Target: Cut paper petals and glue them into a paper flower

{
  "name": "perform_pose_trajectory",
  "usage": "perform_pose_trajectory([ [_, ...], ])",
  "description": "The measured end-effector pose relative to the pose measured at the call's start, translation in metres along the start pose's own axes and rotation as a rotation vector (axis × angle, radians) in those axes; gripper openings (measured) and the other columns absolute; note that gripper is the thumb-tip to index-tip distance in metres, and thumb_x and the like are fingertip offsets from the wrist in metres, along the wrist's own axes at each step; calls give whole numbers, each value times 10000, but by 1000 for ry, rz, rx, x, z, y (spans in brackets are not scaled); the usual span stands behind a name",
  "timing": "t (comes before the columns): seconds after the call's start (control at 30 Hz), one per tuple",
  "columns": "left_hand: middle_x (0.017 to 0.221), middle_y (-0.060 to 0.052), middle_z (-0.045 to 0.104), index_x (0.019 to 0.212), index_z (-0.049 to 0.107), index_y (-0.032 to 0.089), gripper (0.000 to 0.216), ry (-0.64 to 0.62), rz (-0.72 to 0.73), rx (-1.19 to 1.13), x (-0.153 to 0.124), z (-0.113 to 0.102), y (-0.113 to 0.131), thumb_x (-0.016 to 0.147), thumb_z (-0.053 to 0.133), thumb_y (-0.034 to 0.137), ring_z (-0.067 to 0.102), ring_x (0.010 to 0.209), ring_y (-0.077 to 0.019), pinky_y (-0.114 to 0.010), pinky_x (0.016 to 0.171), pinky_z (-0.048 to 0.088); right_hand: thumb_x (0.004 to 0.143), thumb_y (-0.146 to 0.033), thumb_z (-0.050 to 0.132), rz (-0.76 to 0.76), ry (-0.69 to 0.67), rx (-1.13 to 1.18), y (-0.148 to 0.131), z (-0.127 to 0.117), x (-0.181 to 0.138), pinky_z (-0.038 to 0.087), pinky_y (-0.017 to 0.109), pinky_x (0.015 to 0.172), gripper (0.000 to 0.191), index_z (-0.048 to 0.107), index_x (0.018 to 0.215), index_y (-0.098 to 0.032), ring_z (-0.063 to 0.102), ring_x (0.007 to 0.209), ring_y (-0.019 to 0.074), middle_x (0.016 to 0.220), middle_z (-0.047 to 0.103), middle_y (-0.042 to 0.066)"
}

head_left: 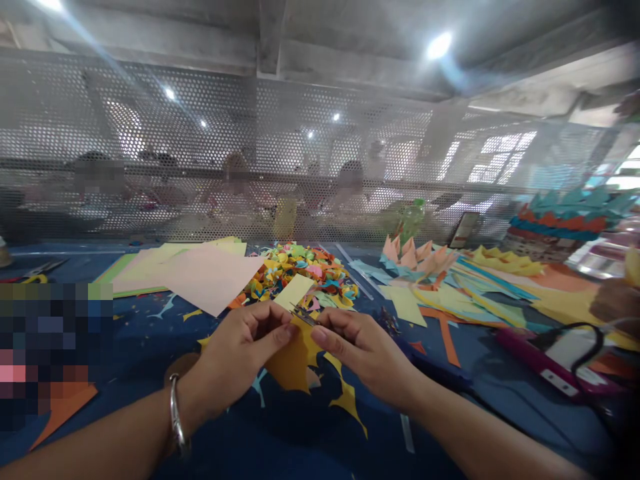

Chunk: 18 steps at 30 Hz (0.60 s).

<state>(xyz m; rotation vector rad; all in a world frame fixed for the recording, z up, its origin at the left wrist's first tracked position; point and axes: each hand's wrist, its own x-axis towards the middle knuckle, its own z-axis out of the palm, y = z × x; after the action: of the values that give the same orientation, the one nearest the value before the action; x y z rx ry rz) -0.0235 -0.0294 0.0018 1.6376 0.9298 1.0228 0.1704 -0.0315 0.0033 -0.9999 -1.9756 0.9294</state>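
My left hand and my right hand meet over the blue table. Both pinch a pale yellow paper slip that sticks up between the fingertips; a small dark tip shows where the fingers meet, and I cannot name it. A metal bangle circles my left wrist. Beneath the hands lies a jagged orange-yellow paper scrap.
A heap of small coloured folded pieces lies behind the hands, with pink and yellow sheets to its left. Paper strips and folded shapes spread to the right, near a pink tool with a black cord. A perforated metal screen stands behind; people sit beyond it.
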Motion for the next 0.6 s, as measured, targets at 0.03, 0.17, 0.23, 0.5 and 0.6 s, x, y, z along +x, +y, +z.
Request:
perform_pose_trajectory([
  [0.03, 737, -9, 598, 788, 583, 171, 183, -7, 1, -4, 0, 0, 0, 807, 579, 354, 528, 691, -130, -260, 639, 409, 879, -457, 460, -5, -2, -3, 0, 0, 0, 267, 242, 482, 341, 413, 658, -202, 305, 568, 112, 625, 327, -37],
  [0.17, 727, -8, 597, 783, 585, 170, 189, -16, 13, 2, 0, 0, 1, 804, 583, 357, 526, 682, -129, -259, 630, 407, 884, -456, 451, -10, -7, -14, -1, 0, -1, 272, 241, 478, 341, 409, 655, -206, 310, 564, 113, 626, 331, -35],
  [0.23, 709, -1, 591, 775, 586, 172, 189, -11, 16, -3, -1, 0, 3, 800, 590, 359, 525, 669, -125, -253, 621, 407, 883, -465, 447, -9, -6, -21, -1, 0, -1, 272, 245, 480, 352, 398, 645, -209, 310, 565, 115, 621, 328, -34],
  [0.5, 703, 0, 599, 771, 584, 178, 191, 6, 18, -18, -1, 2, 1, 790, 607, 367, 536, 660, -126, -249, 610, 421, 893, -454, 426, -25, 21, -60, -1, 0, -1, 291, 254, 496, 358, 397, 633, -209, 309, 570, 122, 606, 314, -33],
  [0.6, 713, 2, 598, 783, 584, 180, 192, 9, 10, -1, -2, 1, 0, 797, 600, 370, 536, 672, -127, -252, 622, 422, 892, -461, 422, -24, 12, -69, -1, -1, -1, 299, 258, 510, 355, 409, 641, -210, 330, 581, 127, 614, 336, -29],
])
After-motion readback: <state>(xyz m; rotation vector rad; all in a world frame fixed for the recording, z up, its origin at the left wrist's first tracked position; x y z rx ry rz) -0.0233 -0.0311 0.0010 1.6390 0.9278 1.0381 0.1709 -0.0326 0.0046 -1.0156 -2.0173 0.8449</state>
